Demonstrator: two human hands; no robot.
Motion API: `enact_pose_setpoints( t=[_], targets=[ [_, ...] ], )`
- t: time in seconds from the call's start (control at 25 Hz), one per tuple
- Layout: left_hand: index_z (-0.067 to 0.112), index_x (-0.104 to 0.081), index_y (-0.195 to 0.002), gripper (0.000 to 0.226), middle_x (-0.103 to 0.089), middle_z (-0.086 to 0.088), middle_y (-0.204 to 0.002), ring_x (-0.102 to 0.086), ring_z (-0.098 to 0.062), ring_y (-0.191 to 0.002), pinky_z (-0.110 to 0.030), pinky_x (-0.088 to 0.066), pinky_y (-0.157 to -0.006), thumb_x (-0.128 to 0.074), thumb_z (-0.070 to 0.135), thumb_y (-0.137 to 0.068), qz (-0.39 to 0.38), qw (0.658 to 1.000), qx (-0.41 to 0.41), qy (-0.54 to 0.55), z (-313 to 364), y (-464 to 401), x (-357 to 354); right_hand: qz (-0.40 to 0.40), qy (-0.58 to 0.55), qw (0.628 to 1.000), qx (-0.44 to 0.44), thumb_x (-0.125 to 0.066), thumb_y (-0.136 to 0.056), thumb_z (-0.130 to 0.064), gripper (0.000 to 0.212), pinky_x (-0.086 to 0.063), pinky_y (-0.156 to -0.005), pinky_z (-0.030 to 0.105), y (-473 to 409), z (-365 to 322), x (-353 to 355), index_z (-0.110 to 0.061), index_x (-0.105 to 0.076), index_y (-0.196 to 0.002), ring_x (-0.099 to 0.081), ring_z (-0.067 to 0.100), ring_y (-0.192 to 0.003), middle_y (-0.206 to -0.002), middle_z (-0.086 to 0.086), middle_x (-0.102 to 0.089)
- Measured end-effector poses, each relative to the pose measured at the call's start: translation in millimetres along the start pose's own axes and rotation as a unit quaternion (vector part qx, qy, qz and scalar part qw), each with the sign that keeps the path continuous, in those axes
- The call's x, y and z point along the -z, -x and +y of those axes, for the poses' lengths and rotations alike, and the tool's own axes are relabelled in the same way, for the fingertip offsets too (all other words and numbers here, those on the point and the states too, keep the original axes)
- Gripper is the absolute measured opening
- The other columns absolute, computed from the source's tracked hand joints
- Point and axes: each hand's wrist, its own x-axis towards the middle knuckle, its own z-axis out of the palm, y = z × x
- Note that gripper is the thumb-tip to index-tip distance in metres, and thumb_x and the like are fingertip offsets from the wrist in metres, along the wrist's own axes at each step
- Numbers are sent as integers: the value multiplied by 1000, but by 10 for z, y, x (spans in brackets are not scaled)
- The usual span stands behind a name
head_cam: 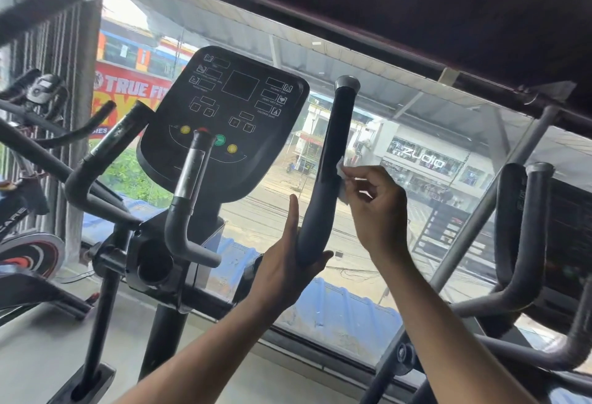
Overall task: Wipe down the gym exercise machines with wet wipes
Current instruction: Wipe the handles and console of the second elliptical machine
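Note:
A black elliptical machine stands in front of me, its console [224, 108] facing me at centre left. Its right moving handle [333, 147] rises dark and padded, with a grey cap on top. My right hand [374, 208] pinches a white wet wipe [342, 176] and presses it against the handle's right side at mid height. My left hand [288, 262] steadies the handle's lower bend, fingers straight along its left side and thumb under it.
The fixed inner grip [189, 198] and the left moving handle [96, 160] stand to the left. An exercise bike [28, 249] is at far left. Another machine's handles [528, 237] stand at right. A large window [416, 134] runs behind everything.

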Motion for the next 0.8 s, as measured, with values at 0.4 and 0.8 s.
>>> enact_pose_setpoints(
  t=[0.4, 0.8],
  targets=[
    [65, 22, -146, 118, -66, 3, -107, -49, -4, -72, -4, -36, -61, -79, 42, -90, -2, 999, -33, -4, -151, 36, -20, -131, 135, 968, 169, -69, -95, -6, 16, -53, -68, 19, -91, -127, 396, -7, -75, -110, -63, 8, -72, -93, -1, -66],
    [76, 17, -144, 93, -62, 9, -135, -65, -20, -114, -19, -47, -78, -44, 95, -77, 18, 996, -58, 72, -271, 44, -80, -361, 356, 795, 334, -56, -95, -6, 17, -56, -78, 37, -568, -431, 182, -5, -70, -104, -59, 21, -81, -106, 5, -50]
  ],
)
